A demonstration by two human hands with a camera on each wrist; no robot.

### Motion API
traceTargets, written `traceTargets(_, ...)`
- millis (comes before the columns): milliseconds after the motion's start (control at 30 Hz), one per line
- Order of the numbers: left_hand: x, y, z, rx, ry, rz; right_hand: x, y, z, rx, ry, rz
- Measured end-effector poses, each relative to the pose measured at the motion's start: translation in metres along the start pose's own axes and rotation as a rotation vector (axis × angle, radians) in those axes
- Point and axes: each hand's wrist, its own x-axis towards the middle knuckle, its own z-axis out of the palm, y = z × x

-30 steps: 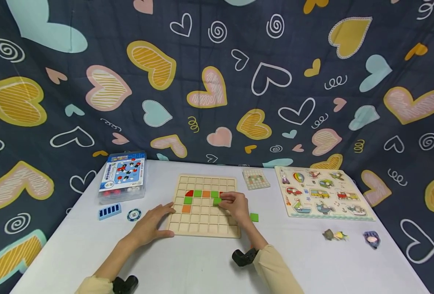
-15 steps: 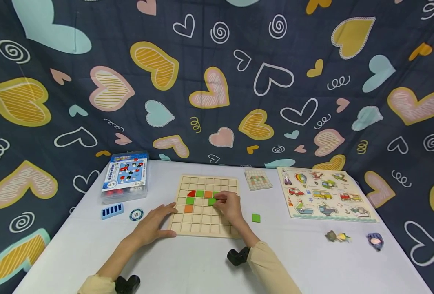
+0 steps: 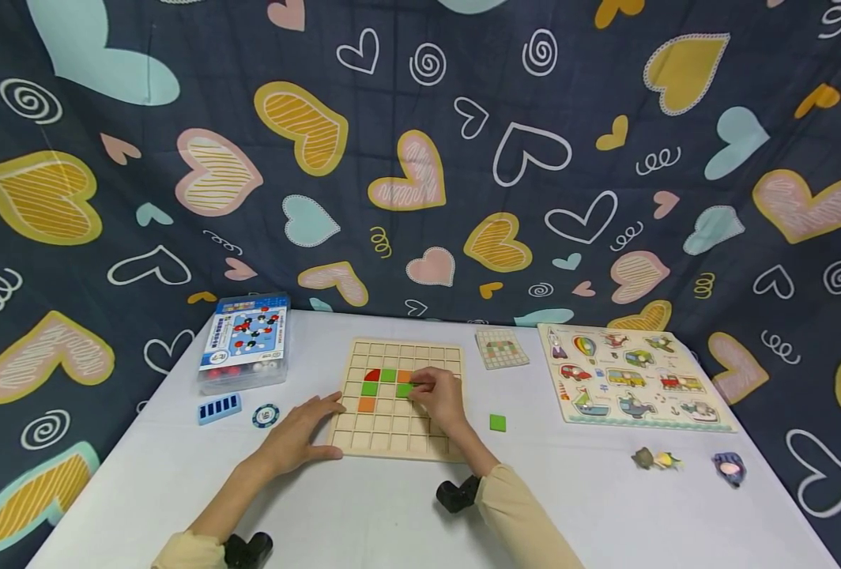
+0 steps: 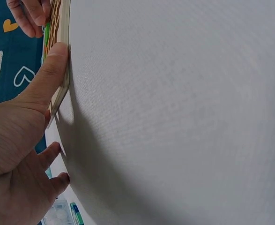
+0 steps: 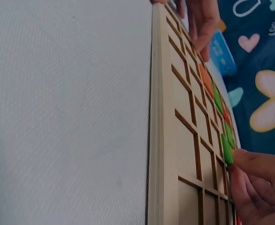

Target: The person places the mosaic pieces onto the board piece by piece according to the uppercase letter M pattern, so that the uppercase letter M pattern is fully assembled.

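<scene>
Just left of the frame's centre in the head view, the right hand (image 3: pixel 440 397) lay over the right part of the wooden grid board (image 3: pixel 396 400), its fingertips pinching a green square tile (image 3: pixel 404 390) that sat at the hand's left edge, over a cell in the board's third row. The right wrist view showed the same tile (image 5: pixel 226 149) tilted on edge between the fingers (image 5: pixel 256 164), low over the grid and not flat in a cell; whether its lower edge touched the wood could not be told. The cell lay directly under the fingertips, so the tile's way lay downward rather than sideways. The left hand (image 3: pixel 296 436) was at the board's lower left corner with fingers straight and relaxed, holding nothing, its thumb (image 4: pixel 53 70) pressed against the board's edge. In the rows above and left of the held tile were a red quarter-round tile (image 3: pixel 371 375), a green tile (image 3: pixel 388 375), an orange tile (image 3: pixel 404 377), another green one (image 3: pixel 369 389) and an orange one (image 3: pixel 367 405); none blocked the cell below. A spare green tile (image 3: pixel 497 423) lay on the white table (image 3: pixel 605 506) right of the board, nearer the right hand. Further right was a vehicle peg puzzle (image 3: pixel 630 377), and at the upper right of the board a pattern card (image 3: pixel 502 348).
</scene>
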Motion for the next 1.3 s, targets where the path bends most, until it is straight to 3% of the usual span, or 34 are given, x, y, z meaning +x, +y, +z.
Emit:
traceTargets(333, 0.001, 0.002, -0.001, 0.004, -0.012, -0.017, -0.001, -0.001, -0.007, 0.062, -0.002, 0.052)
traceTargets(833, 0.002, 0.0, 0.0, 0.016, -0.024, -0.033, -0.032, 0.015, -0.085, 0.105, 0.042, 0.246)
traceTargets(1100, 0.003, 0.001, -0.001, 0.011, -0.036, -0.046, -0.056, 0.036, -0.125, 0.033, -0.008, 0.246)
traceTargets(1300, 0.003, 0.001, -0.002, 0.005, -0.036, -0.048, -0.069, 0.05, -0.134, -0.042, -0.037, 0.242)
